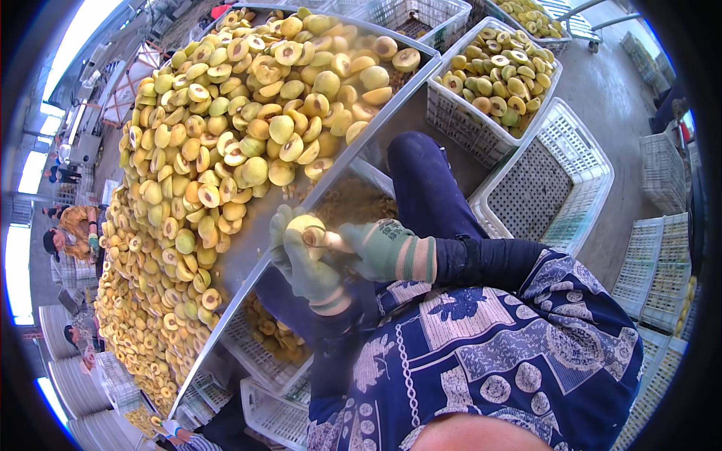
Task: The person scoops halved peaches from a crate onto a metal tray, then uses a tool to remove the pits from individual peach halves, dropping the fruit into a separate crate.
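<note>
My left hand (302, 263), in a pale green glove, is closed round a yellow peach half (305, 224) just over the near edge of the table. My right hand (382, 250), gloved the same way, grips a small pitting knife (336, 241) with a pale handle. Its curved metal end touches the cut face of the fruit. Beyond my left hand, a large heap of peach halves (226, 143) covers the metal table (259, 225), many with dark hollows or stones in the middle.
To the right stand a full crate of peach halves (498, 83) and a white crate (538, 184) with a perforated floor. Another crate (263, 338) with fruit pieces sits below the table edge. My knee (421, 173) rises beside the table. Other people (75, 229) work along the far left side.
</note>
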The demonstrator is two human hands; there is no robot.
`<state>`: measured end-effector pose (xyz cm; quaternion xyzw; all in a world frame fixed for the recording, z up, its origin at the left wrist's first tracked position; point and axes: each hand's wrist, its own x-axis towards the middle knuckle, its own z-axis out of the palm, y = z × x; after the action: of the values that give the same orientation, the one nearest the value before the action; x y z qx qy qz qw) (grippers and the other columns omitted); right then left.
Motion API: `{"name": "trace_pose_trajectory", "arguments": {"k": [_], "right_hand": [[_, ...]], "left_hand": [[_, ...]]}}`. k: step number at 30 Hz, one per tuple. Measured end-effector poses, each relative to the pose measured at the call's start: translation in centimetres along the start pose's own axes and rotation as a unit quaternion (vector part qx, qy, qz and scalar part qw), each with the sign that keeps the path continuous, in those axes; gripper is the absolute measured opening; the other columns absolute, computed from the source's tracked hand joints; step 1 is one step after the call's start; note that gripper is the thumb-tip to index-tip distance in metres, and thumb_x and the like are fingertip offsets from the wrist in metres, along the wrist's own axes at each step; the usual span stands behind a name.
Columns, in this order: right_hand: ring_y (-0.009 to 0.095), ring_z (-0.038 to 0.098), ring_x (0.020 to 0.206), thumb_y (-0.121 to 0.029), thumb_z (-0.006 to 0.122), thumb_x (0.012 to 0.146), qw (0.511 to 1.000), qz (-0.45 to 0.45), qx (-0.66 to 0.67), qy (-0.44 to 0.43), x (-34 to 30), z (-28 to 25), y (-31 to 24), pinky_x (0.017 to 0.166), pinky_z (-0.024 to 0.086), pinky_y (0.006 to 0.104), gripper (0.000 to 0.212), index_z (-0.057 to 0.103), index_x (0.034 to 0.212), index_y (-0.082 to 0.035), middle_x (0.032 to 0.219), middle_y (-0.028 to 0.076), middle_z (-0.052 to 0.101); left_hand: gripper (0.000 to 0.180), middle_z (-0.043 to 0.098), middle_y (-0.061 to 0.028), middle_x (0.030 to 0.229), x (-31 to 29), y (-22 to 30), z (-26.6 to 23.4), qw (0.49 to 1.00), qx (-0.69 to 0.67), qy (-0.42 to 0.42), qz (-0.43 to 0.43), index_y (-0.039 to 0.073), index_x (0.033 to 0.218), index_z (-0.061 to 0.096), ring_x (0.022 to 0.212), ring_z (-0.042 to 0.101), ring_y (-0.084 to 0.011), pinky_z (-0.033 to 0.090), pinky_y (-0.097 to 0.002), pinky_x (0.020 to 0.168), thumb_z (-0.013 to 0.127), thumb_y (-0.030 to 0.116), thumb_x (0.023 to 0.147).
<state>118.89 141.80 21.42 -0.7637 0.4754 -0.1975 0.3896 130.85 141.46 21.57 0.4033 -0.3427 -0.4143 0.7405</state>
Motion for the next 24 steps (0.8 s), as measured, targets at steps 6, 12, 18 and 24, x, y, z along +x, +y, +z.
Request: {"name": "trace_pose_trajectory", "arguments": {"k": [6,12,18,24], "right_hand": [[0.027,0.062,0.086,-0.029,0.054,0.088,0.991,0.055,0.009,-0.125,0.2,-0.4,-0.8,0.074,0.046,0.0394,0.022,0.055,0.098,-0.009,0.095,0.011,0.063],[0.022,0.058,0.095,-0.03,0.046,0.094,0.969,0.079,0.041,-0.229,1.4,3.0,0.5,0.081,0.045,0.0354,0.026,0.055,0.109,-0.011,0.103,0.009,0.06],[0.024,0.061,0.085,-0.03,0.052,0.09,0.968,0.081,0.096,-0.217,1.0,0.6,-0.5,0.077,0.047,0.0347,0.026,0.056,0.107,-0.011,0.095,0.01,0.062],[0.02,0.06,0.062,-0.025,0.056,0.085,0.886,0.186,0.278,-0.32,1.2,-0.4,-1.1,0.056,0.047,0.034,0.018,0.059,0.096,-0.011,0.071,0.004,0.06]], "left_hand": [[0.043,0.054,-0.0162,0.121,0.2,0.5,-0.9,0.989,-0.103,0.007,-0.101,-0.001,0.124,0.046,0.1,0.057,-0.0284,0.048,-0.0396,0.088,0.046,0.032,0.096],[0.052,0.056,-0.0163,0.114,-0.2,-0.3,-2.1,0.998,0.041,0.002,-0.057,-0.002,0.125,0.045,0.095,0.057,-0.0262,0.048,-0.037,0.085,0.04,0.041,0.097],[0.055,0.058,-0.0195,0.112,0.0,-0.2,-3.7,0.99,0.097,-0.039,-0.095,-0.001,0.126,0.045,0.094,0.057,-0.0272,0.049,-0.0382,0.082,0.04,0.045,0.096],[0.057,0.058,-0.0221,0.116,0.3,1.0,-4.2,0.966,-0.104,-0.082,-0.223,0.0,0.127,0.047,0.093,0.059,-0.0302,0.051,-0.039,0.077,0.041,0.046,0.094]]}}
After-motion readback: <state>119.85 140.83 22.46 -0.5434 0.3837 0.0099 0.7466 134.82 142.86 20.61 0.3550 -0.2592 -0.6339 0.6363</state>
